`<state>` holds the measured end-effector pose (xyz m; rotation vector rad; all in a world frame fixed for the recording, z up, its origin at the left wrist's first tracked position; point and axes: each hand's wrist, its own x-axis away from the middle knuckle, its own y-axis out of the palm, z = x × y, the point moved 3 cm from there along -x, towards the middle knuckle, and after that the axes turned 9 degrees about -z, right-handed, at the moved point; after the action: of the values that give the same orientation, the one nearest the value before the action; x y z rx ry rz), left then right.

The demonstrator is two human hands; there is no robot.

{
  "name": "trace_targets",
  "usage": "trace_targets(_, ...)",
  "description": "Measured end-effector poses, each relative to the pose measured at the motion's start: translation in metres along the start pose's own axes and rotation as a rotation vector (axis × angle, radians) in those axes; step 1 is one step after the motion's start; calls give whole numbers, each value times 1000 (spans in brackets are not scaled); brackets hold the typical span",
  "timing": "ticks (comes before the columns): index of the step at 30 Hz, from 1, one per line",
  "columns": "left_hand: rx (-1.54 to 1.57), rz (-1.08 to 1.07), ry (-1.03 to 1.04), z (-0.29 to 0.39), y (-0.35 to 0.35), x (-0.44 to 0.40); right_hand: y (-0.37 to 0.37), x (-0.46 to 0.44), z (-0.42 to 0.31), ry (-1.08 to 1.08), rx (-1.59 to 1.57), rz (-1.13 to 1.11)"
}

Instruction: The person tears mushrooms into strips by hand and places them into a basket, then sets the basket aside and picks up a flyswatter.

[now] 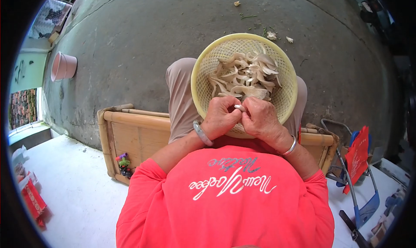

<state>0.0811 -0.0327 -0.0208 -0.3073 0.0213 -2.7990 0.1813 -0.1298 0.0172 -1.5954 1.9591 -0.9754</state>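
On the person's lap rests a round yellow plastic basket (200, 81) with mesh walls. Inside it lies a heap of torn oyster mushrooms (249, 74), pale and grey-brown strips. Over the basket's near side, my left hand (220, 118) and my right hand (262, 119) meet, fingers closed in a pinch. A small whitish piece of oyster mushroom (239, 107) shows between their fingertips; most of it is hidden by the fingers. A grey-white bangle circles the left wrist and a silver one the right.
The seat is a bamboo bench (138, 139) with small coloured toys (123, 162) at its left end. A pink bucket (64, 67) stands on the concrete floor, far left. Mushroom scraps (271, 35) lie beyond the basket. At right stands a metal-framed folding chair (346, 191) with a red bag (357, 161).
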Motion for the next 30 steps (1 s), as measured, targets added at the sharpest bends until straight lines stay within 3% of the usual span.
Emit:
trace_targets(13, -109, -35, 26, 18, 1, -3, -5, 7, -5, -59, 127, -40)
trace_targets(21, -330, -171, 85, 21, 7, -7, -6, 21, -3, -112, 107, -26)
trace_targets(25, -441, -203, 174, 26, -2, -16, -3, 22, 8, -95, 39, 33)
trace_targets(27, -429, -217, 23, 43, -14, -24, -5, 22, 13, -73, 0, 78)
trace_targets(29, -422, -170, 1, 53, -30, -40, -13, 21, 20, 83, -322, 147)
trace_targets(30, -418, -113, -18, 54, -38, -48, -14, 22, 21, 83, -321, 147)
